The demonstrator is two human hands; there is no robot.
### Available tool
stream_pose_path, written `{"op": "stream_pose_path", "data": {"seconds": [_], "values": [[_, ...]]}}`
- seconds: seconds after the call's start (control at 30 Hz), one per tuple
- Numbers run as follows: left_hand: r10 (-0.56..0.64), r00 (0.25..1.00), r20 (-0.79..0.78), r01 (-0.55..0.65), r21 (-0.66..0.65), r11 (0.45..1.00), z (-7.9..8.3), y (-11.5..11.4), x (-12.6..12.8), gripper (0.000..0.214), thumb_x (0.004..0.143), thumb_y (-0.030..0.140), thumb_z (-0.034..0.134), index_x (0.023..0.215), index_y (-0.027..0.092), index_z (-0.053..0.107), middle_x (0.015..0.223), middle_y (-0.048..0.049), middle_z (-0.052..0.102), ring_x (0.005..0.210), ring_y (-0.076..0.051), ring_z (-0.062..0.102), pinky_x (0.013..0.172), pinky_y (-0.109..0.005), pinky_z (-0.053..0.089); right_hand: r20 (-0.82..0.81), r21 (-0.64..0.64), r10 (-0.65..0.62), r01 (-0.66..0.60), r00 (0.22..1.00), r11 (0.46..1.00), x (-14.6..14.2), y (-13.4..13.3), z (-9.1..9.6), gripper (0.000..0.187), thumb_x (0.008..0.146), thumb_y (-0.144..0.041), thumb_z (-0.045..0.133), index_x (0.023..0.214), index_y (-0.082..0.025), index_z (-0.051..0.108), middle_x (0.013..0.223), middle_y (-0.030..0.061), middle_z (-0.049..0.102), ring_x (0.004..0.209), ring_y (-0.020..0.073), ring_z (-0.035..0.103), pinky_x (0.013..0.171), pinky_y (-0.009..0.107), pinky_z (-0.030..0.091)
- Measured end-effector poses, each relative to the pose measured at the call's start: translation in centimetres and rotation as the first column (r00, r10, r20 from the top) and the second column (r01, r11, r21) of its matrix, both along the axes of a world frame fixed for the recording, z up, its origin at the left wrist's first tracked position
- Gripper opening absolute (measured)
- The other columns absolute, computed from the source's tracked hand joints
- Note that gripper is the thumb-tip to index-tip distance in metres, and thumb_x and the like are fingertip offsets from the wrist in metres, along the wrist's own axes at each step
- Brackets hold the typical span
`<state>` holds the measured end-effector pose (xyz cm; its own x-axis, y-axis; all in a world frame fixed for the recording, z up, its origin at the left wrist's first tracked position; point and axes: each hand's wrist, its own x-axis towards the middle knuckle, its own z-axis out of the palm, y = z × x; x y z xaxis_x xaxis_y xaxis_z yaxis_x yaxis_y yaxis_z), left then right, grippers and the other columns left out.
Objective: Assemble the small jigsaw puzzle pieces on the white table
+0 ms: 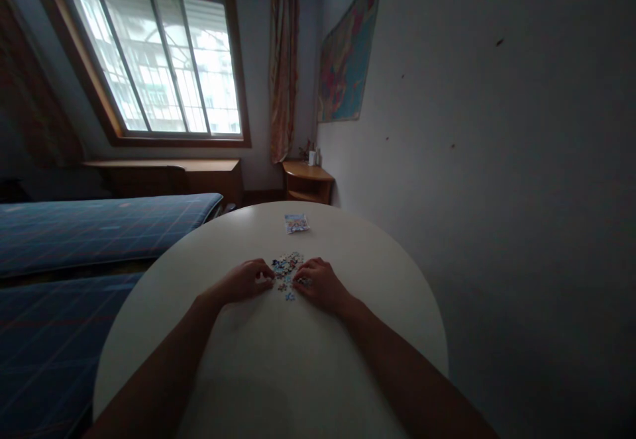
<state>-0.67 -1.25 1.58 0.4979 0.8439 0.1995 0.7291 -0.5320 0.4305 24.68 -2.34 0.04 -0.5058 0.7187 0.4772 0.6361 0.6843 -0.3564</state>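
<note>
Flanking pieces (pixel 285 266), heaped slightly far, with left fingers (pixel 263 267) and right fingers (pixel 309 270), narrowly bent; cannot tell if holding any.

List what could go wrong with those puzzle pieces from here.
1. The small puzzle pieces lie loose between the left hand and right hand, so a careless sweep could scatter them across the white table.
2. Some pieces lie close in by the right hand's curled fingers, where one might be overlooked or dragged.
3. The table is dim despite the bright window, so similar pieces may be confused.
</note>
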Motion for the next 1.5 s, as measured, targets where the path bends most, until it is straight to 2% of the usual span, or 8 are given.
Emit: {"op": "stream_pose_path", "data": {"seconds": [0.23, 0.43, 0.63, 0.8, 0.93, 1.07, 1.23, 1.5], "values": [[0.006, 1.0, 0.011, -0.006, -0.019, 1.0, -0.2, 0.3, 0.0, 0.019, 0.084, 0.034, 0.059, 0.088, 0.023, 0.074, 0.091, -0.0046, 0.067, 0.081, -0.018, 0.062, 0.074, -0.028, 0.047, 0.03, 0.079, 0.139, -0.14, 0.99, 0.987, 0.7, 0.3, 0.2, 0.005, 0.084, -0.027, 0.069, 0.084, -0.024, 0.073, 0.096, 0.0028, 0.072, 0.099, 0.0185, 0.059, 0.092, 0.035, 0.038], [0.016, 0.998, 0.058, -0.016, 0.005, 1.0, -0.8, 0.9, -0.3, 0.02, 0.086, 0.033, 0.058, 0.087, 0.022, 0.074, 0.093, -0.0053, 0.069, 0.079, -0.017, 0.062, 0.075, -0.027, 0.048, 0.07, 0.087, 0.189, -0.195, 0.979, 0.977, 1.1, 0.3, 0.0, 0.01, 0.08, -0.022, 0.07, 0.087, -0.027, 0.074, 0.095, 0.0008, 0.072, 0.098, 0.0179, 0.06, 0.095, 0.035, 0.039], [0.01, 0.991, 0.132, -0.017, 0.049, 0.999, -0.3, 0.7, 0.0, 0.021, 0.087, 0.032, 0.055, 0.088, 0.019, 0.072, 0.086, -0.0043, 0.071, 0.074, -0.016, 0.062, 0.072, -0.025, 0.047, 0.079, 0.072, 0.197, -0.203, 0.977, 0.977, 1.1, 0.2, 0.2, 0.011, 0.08, -0.021, 0.069, 0.089, -0.025, 0.073, 0.098, 0.0025, 0.072, 0.1, 0.0188, 0.06, 0.095, 0.035, 0.041], [-0.031, 0.995, 0.091, 0.035, -0.047, 0.998, -0.1, 0.1, 0.6, 0.019, 0.081, 0.027, 0.055, 0.085, 0.02, 0.073, 0.081, -0.0012, 0.073, 0.073, -0.015, 0.062, 0.071, -0.024, 0.046, 0.093, 0.068, 0.139, -0.146, 0.986, 0.987, 0.8, 0.1, 0.2, 0.021, 0.09, -0.031, 0.06, 0.108, -0.024, 0.069, 0.109, 0.005, 0.071, 0.111, 0.0196, 0.058, 0.1, 0.037, 0.041], [-0.039, 0.998, 0.058, 0.04, -0.012, 0.999, -0.1, -0.1, 1.0, 0.017, 0.079, 0.026, 0.057, 0.082, 0.02, 0.073, 0.08, -0.0022, 0.072, 0.074, -0.016, 0.062, 0.072, -0.026, 0.047, 0.135, 0.056, 0.125, -0.133, 0.983, 0.99, 0.0, 0.0, 0.0, 0.039, 0.092, -0.037, 0.056, 0.129, -0.024, 0.06, 0.134, 0.0072, 0.06, 0.133, 0.0224, 0.044, 0.112, 0.042, 0.032], [-0.044, 0.996, 0.084, 0.035, 0.106, 0.994, -0.4, 0.0, 1.3, 0.016, 0.083, 0.029, 0.059, 0.088, 0.021, 0.072, 0.091, -0.0051, 0.069, 0.084, -0.018, 0.062, 0.08, -0.029, 0.048, 0.225, -0.01, 0.131, -0.132, 0.966, 0.991, -0.8, 0.1, 0.2, 0.05, 0.095, -0.043, 0.048, 0.141, -0.025, 0.048, 0.148, 0.0075, 0.046, 0.142, 0.0269, 0.031, 0.114, 0.049, 0.028], [-0.031, 0.993, 0.117, 0.003, 0.234, 0.972, -1.5, 0.4, 1.6, 0.027, 0.09, 0.037, 0.057, 0.11, 0.021, 0.067, 0.114, -0.0089, 0.066, 0.108, -0.023, 0.058, 0.098, -0.037, 0.045, 0.225, -0.015, 0.131, -0.131, 0.965, 0.991, -0.7, 0.2, 0.3, 0.042, 0.096, -0.041, 0.047, 0.135, -0.027, 0.055, 0.144, 0.0062, 0.051, 0.14, 0.0266, 0.036, 0.113, 0.048, 0.029], [-0.005, 1.0, 0.015, 0.002, 0.167, 0.986, -3.4, 1.1, 1.7, 0.038, 0.096, 0.036, 0.047, 0.129, 0.022, 0.06, 0.14, -0.0078, 0.055, 0.132, -0.024, 0.045, 0.112, -0.042, 0.035, 0.2, 0.021, 0.145, -0.152, 0.969, 0.988, 0.0, 0.2, 0.0, 0.033, 0.095, -0.036, 0.051, 0.122, -0.021, 0.064, 0.136, 0.0111, 0.058, 0.128, 0.0246, 0.051, 0.108, 0.045, 0.036]]}}
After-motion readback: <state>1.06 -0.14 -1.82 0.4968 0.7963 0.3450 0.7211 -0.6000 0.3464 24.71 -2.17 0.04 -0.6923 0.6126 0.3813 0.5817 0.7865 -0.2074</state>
